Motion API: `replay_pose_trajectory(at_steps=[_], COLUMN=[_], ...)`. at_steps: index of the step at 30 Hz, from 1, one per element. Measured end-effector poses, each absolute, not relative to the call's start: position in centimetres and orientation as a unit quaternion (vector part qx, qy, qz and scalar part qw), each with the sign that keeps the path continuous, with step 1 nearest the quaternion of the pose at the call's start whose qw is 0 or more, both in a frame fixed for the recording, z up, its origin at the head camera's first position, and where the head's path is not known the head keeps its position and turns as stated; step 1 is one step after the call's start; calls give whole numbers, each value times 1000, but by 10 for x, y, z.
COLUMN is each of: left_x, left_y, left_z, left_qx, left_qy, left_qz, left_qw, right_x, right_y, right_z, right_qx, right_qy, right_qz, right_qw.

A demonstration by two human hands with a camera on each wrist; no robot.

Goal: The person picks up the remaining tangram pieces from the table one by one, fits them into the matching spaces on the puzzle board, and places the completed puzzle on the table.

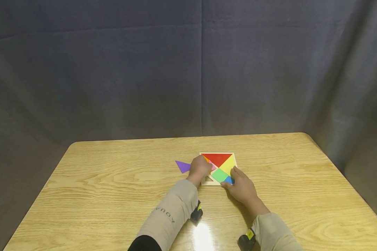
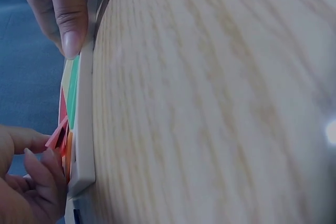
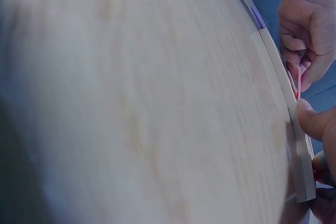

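Note:
In the head view a square wooden tangram tray (image 1: 218,153) lies on the table with coloured pieces in it. My left hand (image 1: 200,169) is over its left side, pinching a pink tangram piece (image 1: 213,167) between thumb and fingers. That piece stands tilted above an orange piece (image 2: 68,153) in the left wrist view. My right hand (image 1: 243,188) grips the tray's near right corner, thumb at the near edge and fingers along the right side. Red (image 1: 216,159), yellow (image 1: 228,165), green (image 1: 219,175) and blue (image 1: 229,180) pieces lie in the tray.
A purple triangle (image 1: 183,166) lies on the wooden table (image 1: 113,184) just left of the tray, partly behind my left hand. A bare triangular recess (image 1: 208,179) shows at the tray's near left. Behind the table hangs a dark grey curtain (image 1: 144,76).

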State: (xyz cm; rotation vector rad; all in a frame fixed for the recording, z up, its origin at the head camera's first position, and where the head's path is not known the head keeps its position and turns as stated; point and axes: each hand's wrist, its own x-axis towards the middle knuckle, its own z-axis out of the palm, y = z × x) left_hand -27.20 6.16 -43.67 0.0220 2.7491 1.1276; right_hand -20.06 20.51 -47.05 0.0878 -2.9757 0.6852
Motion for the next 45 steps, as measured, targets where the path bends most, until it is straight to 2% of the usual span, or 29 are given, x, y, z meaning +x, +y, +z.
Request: replay_pose_trajectory(at_steps=[13,31,45], left_x=[-272,-273,-270], left_y=[65,65,62], left_z=[-442,-436,-438], left_qx=[6,40,74], left_qy=[921,947,942], left_qz=[381,311,323], left_qw=[81,69,50], right_x=[-200,-201,-200], right_y=[202,202,206], right_z=[-472,-472,-470], right_qx=[25,28,27], right_qy=[-972,-972,-973], right_qz=[230,229,224], right_qw=[44,49,47])
